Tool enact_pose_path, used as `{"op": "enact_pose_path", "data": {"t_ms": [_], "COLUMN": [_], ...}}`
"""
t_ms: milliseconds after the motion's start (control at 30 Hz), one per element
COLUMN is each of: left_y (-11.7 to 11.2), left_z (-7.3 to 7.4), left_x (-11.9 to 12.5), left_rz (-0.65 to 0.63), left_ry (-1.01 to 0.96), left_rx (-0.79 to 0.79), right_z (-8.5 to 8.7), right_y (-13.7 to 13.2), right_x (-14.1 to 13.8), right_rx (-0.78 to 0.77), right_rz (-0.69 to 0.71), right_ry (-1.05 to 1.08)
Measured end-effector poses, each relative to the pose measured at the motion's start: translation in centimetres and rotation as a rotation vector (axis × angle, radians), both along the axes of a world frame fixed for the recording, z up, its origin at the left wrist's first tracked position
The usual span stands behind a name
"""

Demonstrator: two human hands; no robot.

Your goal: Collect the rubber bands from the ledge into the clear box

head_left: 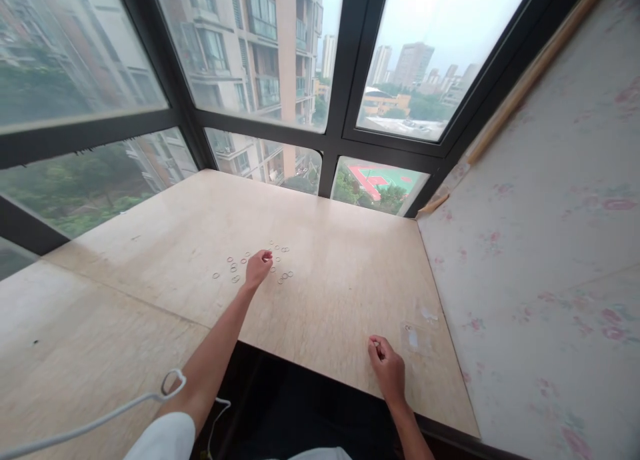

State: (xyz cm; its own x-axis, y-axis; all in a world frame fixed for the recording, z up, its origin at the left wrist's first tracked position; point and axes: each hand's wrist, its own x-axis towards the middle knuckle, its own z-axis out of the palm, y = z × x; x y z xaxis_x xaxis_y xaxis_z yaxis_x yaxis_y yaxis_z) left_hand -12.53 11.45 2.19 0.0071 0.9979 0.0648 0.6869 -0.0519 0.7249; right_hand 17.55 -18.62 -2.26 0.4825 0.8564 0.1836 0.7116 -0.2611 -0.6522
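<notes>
Small rings (234, 269) lie scattered mid-countertop (150, 247). We judge them light, thin and slippery on polished stone, best pinched by the rim. Our left hand (259, 268) bunches its fingertips among them. Our right hand (387, 367) rests curled, thumb on forefinger.

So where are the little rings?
In the head view, the little rings lie scattered on the pale counter, left of middle, all around the left hand.

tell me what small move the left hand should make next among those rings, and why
The left hand is fingers-down amid scattered small rings, the right hand curled by the clear bag, so probably pinch the nearest ring.
</notes>
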Motion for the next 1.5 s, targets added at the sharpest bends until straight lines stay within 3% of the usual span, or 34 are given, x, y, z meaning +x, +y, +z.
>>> {"op": "enact_pose_path", "data": {"t_ms": [200, 600, 867, 967, 1100, 1267, 1400, 1500], "left_y": [1.4, 2.6, 2.4, 1.8, -0.8, -8.0, -14.2, -17.3], "left_z": [0.1, 0.3, 1.3, 1.5, 2.4, 3.9, 3.3, 2.0], "left_x": [0.5, 1.4, 2.8, 4.5, 8.9, 17.0, 23.4, 27.0], "left_rz": [-0.181, -0.344, -0.455, -0.465, -0.536, -0.817, -0.919, -0.926], "left_ry": [0.217, 0.541, 0.57, 0.443, 0.115, -0.12, -0.366, -0.433], "left_rx": [-0.017, 0.004, 0.037, 0.062, 0.038, -0.015, -0.137, -0.208], "right_z": [-0.1, 0.0, 0.1, 0.2, 0.2, 0.5, 0.7, 0.7], "right_y": [0.1, 1.4, 1.7, 1.7, 1.7, 1.6, 1.4, 1.4], "right_x": [0.2, 0.9, 0.5, 0.4, 0.5, 0.4, 0.5, 0.6], "right_rx": [-0.009, -0.042, -0.045, -0.036, -0.006, 0.02, -0.054, -0.103], "right_rz": [0.009, 0.115, 0.096, 0.104, 0.106, 0.107, 0.123, 0.119], "right_ry": [-0.016, -0.026, -0.069, -0.059, -0.047, -0.068, -0.104, -0.115]}}
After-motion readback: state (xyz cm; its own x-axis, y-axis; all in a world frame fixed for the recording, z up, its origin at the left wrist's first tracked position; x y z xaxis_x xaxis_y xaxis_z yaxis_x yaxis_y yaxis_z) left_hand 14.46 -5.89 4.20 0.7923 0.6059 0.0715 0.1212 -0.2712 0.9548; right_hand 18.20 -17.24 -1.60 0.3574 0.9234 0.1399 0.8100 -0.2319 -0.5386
